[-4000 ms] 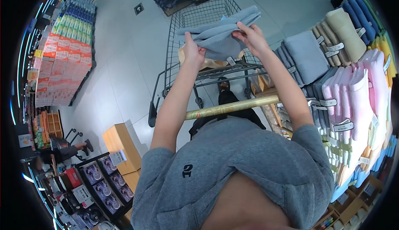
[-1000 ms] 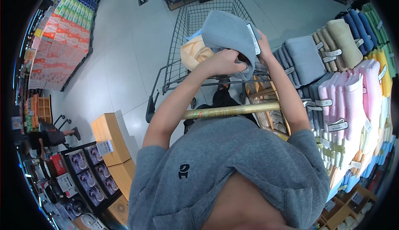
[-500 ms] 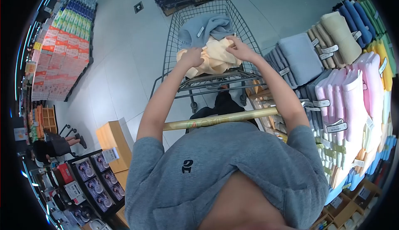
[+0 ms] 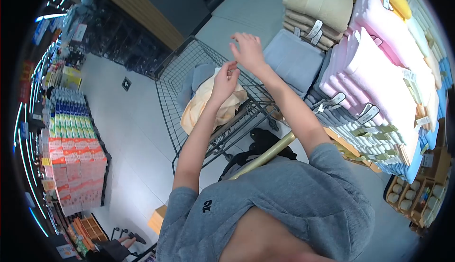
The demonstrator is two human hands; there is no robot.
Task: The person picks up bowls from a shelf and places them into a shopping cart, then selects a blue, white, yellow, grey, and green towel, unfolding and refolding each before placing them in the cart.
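Above the right part of the wire shopping cart (image 4: pixel 173 120), my left hand (image 4: pixel 224 83) is raised with its fingers curled and apart, holding nothing. It overlaps a crumpled cream cloth (image 4: pixel 204 102) in the cart. A grey-blue cloth (image 4: pixel 190 79) lies behind the cream one. My right hand (image 4: pixel 247 51) is farther forward and to the right, fingers spread and empty, near a stack of folded grey-blue towels (image 4: pixel 294 60). The cart's yellowish handle bar (image 4: pixel 265 155) crosses in front of my body.
Folded beige towels (image 4: pixel 317 6) and pink towels (image 4: pixel 353 67) are stacked on the right. Red and white packs (image 4: pixel 76 167) form a pile on the left. A person's leg and shoe (image 4: pixel 137 238) show at the lower left.
Both hands have come off the cream cloth, my right hand moving toward the towel stacks. The view has turned to the right, and the cart now appears angled.
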